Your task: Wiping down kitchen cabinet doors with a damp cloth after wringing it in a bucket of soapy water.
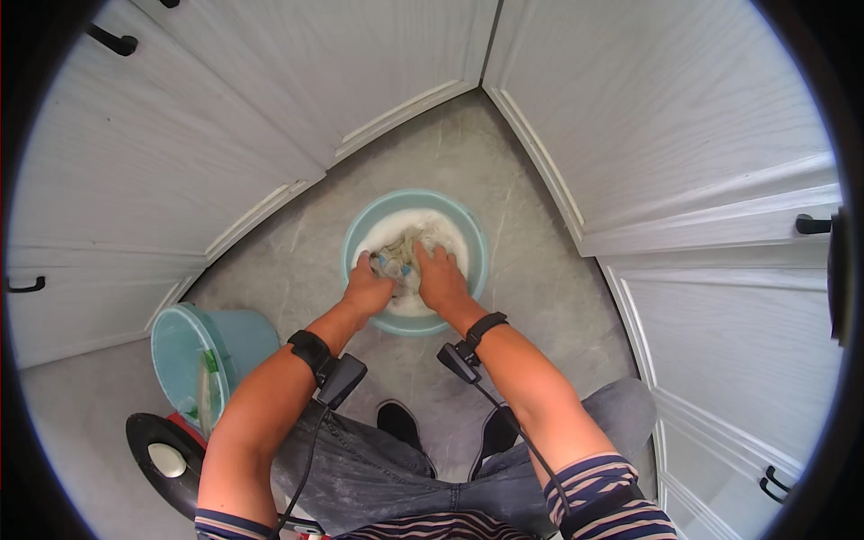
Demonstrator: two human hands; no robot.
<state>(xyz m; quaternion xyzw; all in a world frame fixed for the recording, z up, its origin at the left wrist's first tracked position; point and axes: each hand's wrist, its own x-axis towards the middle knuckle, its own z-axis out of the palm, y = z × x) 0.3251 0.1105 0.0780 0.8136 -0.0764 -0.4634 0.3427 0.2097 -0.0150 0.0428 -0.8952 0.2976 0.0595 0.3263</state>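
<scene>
A round light-blue plastic basin [480,260] stands on the floor before me, with white suds [386,224] and a wet, pale cloth [403,248] inside. Small blue patches show on the wet fabric. At the basin's left side, my left hand [370,287] has its fingers on the cloth. My right hand [440,278] reaches in from the lower right, fingers bent down onto the cloth. Both fingertips are partly hidden in suds and fabric, so how firmly each hand grips does not show. Each wrist wears a black strap with a cabled device.
A light-blue bucket [253,337] lies tilted at the left, with a green and clear item inside. Below it are a black, rounded object [145,432] and a pale oval piece [167,460]. White cabinet doors [648,121] enclose the grey floor. My shoes stand below the basin.
</scene>
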